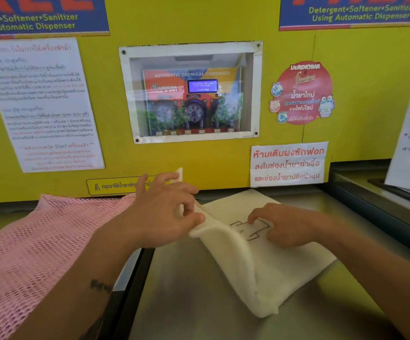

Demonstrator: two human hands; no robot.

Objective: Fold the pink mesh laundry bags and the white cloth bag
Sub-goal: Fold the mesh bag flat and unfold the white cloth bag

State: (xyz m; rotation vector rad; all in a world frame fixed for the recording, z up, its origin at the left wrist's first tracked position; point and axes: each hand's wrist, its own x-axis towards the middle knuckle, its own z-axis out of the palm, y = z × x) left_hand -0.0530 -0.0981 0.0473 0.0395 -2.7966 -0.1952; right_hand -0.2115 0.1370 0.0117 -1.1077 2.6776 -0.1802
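The yellow wall (223, 33) closes off the back of the steel worktop (186, 290). A pink mesh bag (39, 241) lies spread at left, unfolded. The white cloth bag (260, 266) is mid-fold: the left hand (160, 217) pinches its raised edge, while the right hand (287, 227) presses it flat with curled fingers. Next, probably, lay the edge over; open room lies nearer.

yellow wall (223, 168), windowed chemical dispenser (191, 101), printed notices (42, 104), round red sticker (302, 93), steel countertop (186, 290)
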